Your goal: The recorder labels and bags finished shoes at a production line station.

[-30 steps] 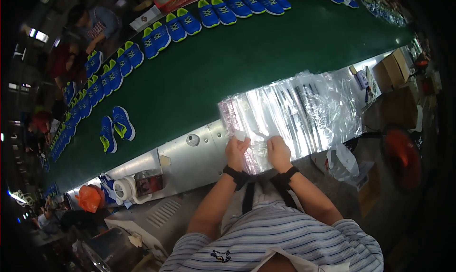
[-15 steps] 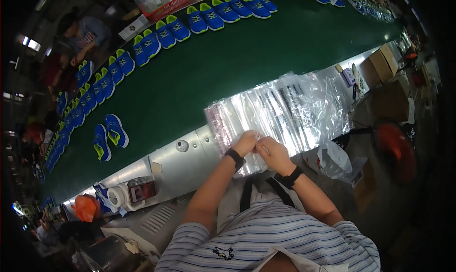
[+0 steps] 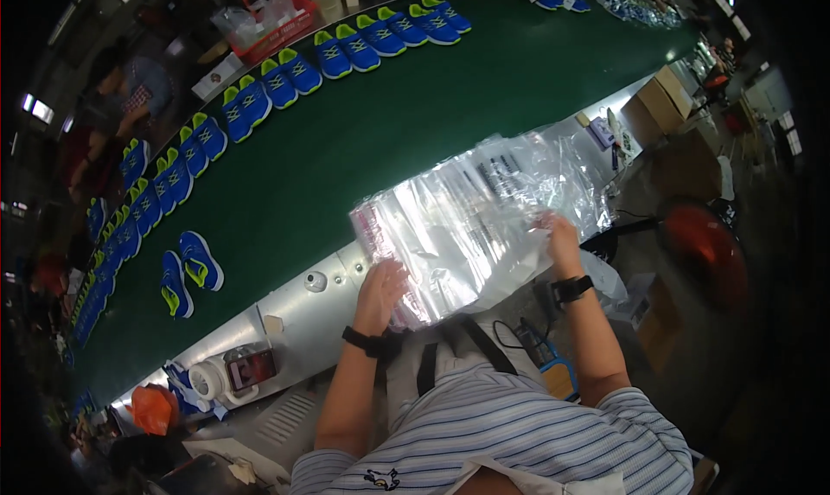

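A stack of clear plastic bags (image 3: pixel 450 236) lies flat at the near edge of the table, shiny and wrinkled, with dark print and a reddish strip along its left side. My left hand (image 3: pixel 380 292) rests at the lower left edge of the bags, fingers stretched out and slightly blurred. On the other side, my right hand (image 3: pixel 564 242) pinches the right edge of a clear bag, whose film is partly raised from the stack. Both wrists wear black bands.
Blue shoes with lime lining (image 3: pixel 278 84) line the far side of the green table (image 3: pixel 363 140); a separate pair (image 3: pixel 201 260) lies at left. A white fan-like device (image 3: pixel 212 378) and phone (image 3: pixel 251 368) sit on the metal ledge. People work across the table. Cartons (image 3: pixel 661 97) stand right.
My hands have parted from the middle of the bags, left hand to the left edge, right hand to the right. The film has spread between them. The view has shifted slightly.
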